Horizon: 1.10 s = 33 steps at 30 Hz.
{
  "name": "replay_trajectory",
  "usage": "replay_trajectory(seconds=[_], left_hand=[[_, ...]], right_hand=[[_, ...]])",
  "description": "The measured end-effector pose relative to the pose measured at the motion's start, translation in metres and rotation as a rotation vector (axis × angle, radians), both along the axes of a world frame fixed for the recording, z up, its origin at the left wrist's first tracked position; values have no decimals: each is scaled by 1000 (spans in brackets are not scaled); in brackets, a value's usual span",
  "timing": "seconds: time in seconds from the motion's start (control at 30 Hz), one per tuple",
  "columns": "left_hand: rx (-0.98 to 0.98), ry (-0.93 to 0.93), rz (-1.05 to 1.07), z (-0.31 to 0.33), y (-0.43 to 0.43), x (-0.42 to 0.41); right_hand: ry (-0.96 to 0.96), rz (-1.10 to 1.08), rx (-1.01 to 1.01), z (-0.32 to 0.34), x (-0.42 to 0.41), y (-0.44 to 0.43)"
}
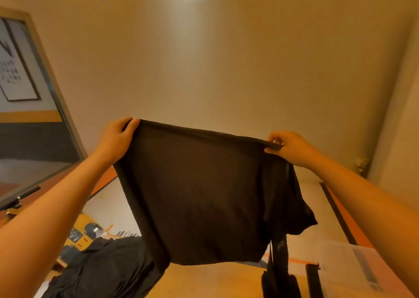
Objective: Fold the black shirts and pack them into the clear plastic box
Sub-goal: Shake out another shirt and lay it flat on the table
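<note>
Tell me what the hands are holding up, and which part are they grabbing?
One black shirt, held up. The left hand has its grip on one end of its upper edge; the right hand pinches the other end.

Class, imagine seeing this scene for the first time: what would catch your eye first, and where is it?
First comes the black shirt, held up spread out in the middle against the pale wall, the left hand gripping one top corner and the right hand pinching the other. A heap of black shirts lies at lower left, and the clear plastic box sits at lower right.
</note>
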<state>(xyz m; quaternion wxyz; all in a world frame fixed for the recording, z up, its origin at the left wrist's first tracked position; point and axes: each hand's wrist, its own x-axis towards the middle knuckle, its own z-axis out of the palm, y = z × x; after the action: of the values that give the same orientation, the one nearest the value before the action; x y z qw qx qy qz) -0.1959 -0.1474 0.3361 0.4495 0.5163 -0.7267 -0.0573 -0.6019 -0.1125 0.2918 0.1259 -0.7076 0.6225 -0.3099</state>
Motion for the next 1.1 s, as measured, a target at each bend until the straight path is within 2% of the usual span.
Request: replay_trajectory(seconds=[0.13,0.3,0.57,0.73,0.8,0.9,0.97,1.1], left_hand=[[-1,-20,28,-1,2,-8],[-3,-173,106,1,-2,-5],[-59,-166,217,3,-7,16],[-42,-146,251,-1,-11,36],[-40,-131,265,0,-12,43],[-52,-128,290,4,-13,51],[-63,-126,330,6,-17,59],[-52,-51,422,6,-30,85]], right_hand=[[-43,-44,-19,2,-24,5],[-98,-64,-75,-3,-33,2],[-385,25,-47,-2,-3,0],[-276,-8,-81,-16,18,-13],[-392,-19,-99,-18,27,-18],[-631,-23,-18,-23,46,-22],[-608,9,44,-33,58,-22],[-313,186,285,-58,76,-10]])
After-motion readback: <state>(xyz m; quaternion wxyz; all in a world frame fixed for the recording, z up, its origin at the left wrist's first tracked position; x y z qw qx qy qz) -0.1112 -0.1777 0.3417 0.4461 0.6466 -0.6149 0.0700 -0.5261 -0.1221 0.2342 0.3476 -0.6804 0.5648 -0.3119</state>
